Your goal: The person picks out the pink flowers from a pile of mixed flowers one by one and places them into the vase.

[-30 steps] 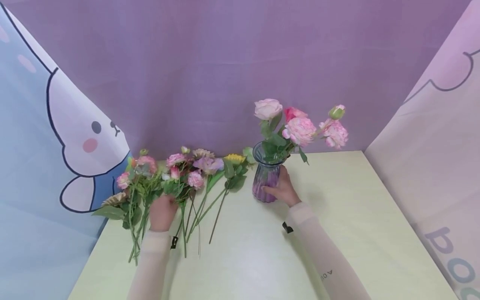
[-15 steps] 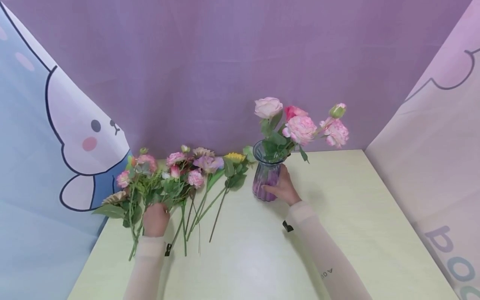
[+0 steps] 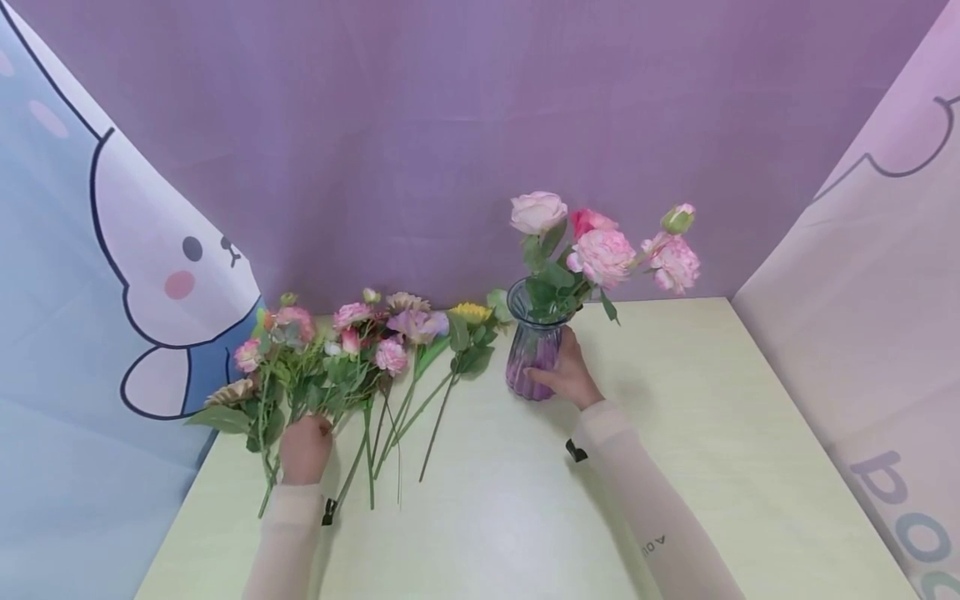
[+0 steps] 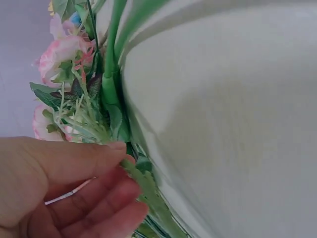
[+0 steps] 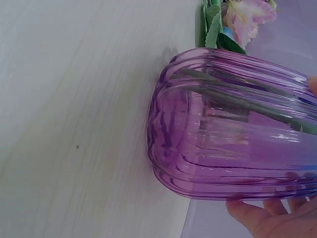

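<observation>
My left hand (image 3: 306,450) is low at the front of the flower pile, thumb and forefinger pinching a green flower stem (image 4: 153,193). In the left wrist view the other fingers curl loosely below it. Which bloom this stem carries is hidden among the leaves. With my right hand (image 3: 570,375) I grip the side of a ribbed purple glass vase (image 3: 525,367), upright on the table. Stems (image 5: 237,101) show through its glass in the right wrist view. Out of its mouth rise a pale pink rose (image 3: 538,212), a pink peony (image 3: 602,257) and other pink blooms leaning right.
Several artificial flowers lie along the table's left and back, including a yellow flower (image 3: 471,314), a lilac flower (image 3: 417,327) and a beige flower (image 3: 231,393). A purple cloth (image 3: 420,150) hangs behind the pale table (image 3: 480,517), with printed cloths at both sides.
My left hand has drawn back toward the front and a little left, away from the middle blooms. My right hand and the vase have stayed in place.
</observation>
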Tool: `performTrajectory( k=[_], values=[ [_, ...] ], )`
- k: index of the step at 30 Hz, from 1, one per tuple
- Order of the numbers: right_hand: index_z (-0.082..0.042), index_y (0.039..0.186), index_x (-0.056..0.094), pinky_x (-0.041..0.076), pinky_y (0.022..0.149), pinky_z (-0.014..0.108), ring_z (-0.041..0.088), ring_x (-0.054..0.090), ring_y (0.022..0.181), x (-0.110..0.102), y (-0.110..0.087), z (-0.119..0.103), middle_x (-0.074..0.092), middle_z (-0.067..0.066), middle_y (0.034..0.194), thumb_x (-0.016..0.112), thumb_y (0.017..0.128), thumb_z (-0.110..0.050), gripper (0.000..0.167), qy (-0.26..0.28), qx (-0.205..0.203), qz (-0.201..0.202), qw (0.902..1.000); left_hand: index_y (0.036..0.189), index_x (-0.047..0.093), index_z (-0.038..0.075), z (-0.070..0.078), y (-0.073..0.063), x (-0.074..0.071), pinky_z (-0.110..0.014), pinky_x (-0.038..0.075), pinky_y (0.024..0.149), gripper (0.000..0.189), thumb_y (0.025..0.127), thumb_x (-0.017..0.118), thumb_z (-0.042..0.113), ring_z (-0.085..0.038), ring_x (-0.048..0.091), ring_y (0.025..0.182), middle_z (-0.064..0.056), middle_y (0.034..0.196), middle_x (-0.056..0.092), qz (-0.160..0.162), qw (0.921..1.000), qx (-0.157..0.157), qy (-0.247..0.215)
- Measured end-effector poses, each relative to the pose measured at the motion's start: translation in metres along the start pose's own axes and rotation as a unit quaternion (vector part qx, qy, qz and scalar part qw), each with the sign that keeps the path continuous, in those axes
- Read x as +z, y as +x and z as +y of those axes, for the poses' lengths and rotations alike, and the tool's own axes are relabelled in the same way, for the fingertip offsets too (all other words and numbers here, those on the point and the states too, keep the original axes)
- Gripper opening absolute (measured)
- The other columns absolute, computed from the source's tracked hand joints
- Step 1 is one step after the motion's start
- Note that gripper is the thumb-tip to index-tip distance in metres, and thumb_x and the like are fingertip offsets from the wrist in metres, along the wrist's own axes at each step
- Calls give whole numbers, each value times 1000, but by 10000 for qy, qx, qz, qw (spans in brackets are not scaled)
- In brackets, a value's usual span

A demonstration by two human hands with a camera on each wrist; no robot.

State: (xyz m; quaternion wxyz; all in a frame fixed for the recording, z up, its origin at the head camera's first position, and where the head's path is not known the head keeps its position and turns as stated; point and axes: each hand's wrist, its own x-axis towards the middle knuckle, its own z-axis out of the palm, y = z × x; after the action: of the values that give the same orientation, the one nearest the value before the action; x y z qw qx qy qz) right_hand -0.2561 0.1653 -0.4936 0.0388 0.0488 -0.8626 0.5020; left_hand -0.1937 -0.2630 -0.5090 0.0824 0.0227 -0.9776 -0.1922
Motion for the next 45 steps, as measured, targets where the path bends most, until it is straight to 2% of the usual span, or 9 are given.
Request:
performTrajectory(
  k=[5, 12, 19, 24, 36, 41, 45],
  values=[
    [5, 143, 11, 26, 111, 50, 41, 30, 131, 0, 0, 1, 28, 29, 140, 79, 69, -13, 102, 4, -47, 16, 10000, 88, 68, -9, -3, -1, 1, -50, 51, 63, 11, 79, 62, -4, -39, 63, 70, -24, 82, 67, -120, 9998, 22, -127],
    [4, 144, 9, 24, 111, 50, 41, 28, 133, 0, -1, 0, 26, 29, 141, 78, 69, -13, 103, 33, -8, -25, 10000, 91, 67, -9, -2, -1, 1, -49, 52, 62, 11, 81, 62, -5, -37, 64, 71, -24, 84, 67, -224, 9993, 299, -72],
    [6, 143, 9, 24, 112, 49, 42, 28, 132, -1, -2, 1, 26, 30, 141, 79, 70, -13, 103, 46, -14, -21, 10000, 85, 65, -7, 5, 1, 3, -47, 50, 58, 6, 79, 65, -5, -34, 62, 66, -21, 77, 66, -56, 9986, 518, 22],
    [7, 143, 10, 24, 111, 50, 42, 28, 132, -1, -1, 2, 26, 30, 141, 78, 70, -13, 102, 109, -103, -10, 9999, 84, 63, -6, 13, 1, 2, -46, 49, 56, 6, 80, 66, -4, -32, 61, 63, -18, 75, 65, 45, 9983, 584, -16],
    [6, 142, 12, 25, 111, 50, 42, 30, 131, 1, -1, 0, 28, 30, 140, 78, 69, -11, 101, 132, -176, 58, 9997, 95, 63, -7, 39, -2, -9, -48, 51, 63, 14, 83, 65, -2, -33, 63, 73, -19, 86, 66, 199, 9972, 654, -317],
    [6, 142, 13, 25, 111, 50, 42, 31, 131, 1, 0, 1, 29, 30, 139, 78, 68, -11, 100, 136, -183, 72, 9997, 97, 63, -9, 49, -4, -10, -47, 51, 64, 15, 83, 63, -4, -33, 64, 75, -20, 86, 66, 316, 9953, 675, -617],
    [5, 143, 12, 25, 111, 50, 42, 30, 131, 0, 0, 0, 28, 29, 140, 78, 69, -11, 100, 96, -72, 34, 9999, 98, 63, -9, 60, -6, -11, -47, 51, 63, 16, 83, 62, -4, -32, 64, 74, -20, 86, 66, 550, 9915, 710, -937]
  ],
)
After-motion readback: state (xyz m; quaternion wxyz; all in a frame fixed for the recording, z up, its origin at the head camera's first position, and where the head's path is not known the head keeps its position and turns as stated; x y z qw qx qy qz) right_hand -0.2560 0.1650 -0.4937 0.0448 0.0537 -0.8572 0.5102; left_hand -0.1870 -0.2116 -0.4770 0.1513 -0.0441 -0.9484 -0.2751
